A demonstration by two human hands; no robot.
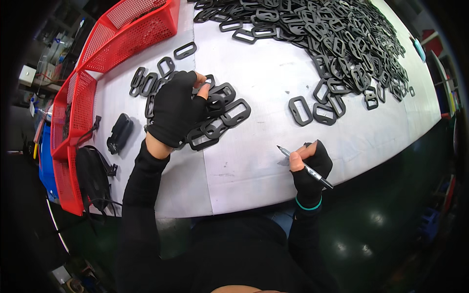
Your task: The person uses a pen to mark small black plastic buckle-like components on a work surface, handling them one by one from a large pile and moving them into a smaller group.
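Note:
My left hand (178, 110), in a black fingerless glove, is over a loose cluster of black oblong plastic frames (236, 113) at the left of the table. Its thumb and forefinger close at the edge of one black plastic frame (210, 80); the other fingers are mostly hidden. Near the front edge, my right hand (312, 163), gloved the same way with a teal band at the wrist, grips a silver and black marker pen (312, 172). The pen's dark tip points up and left, above the table surface. Several loose frames (300, 111) lie beyond my right hand.
A large heap of the same black frames (337, 44) covers the far right. Red perforated baskets (129, 36) line the left edge. A black case-like object (120, 133) and a black pouch (92, 171) with a cord lie beside them. The white table (249, 180) ends before my body.

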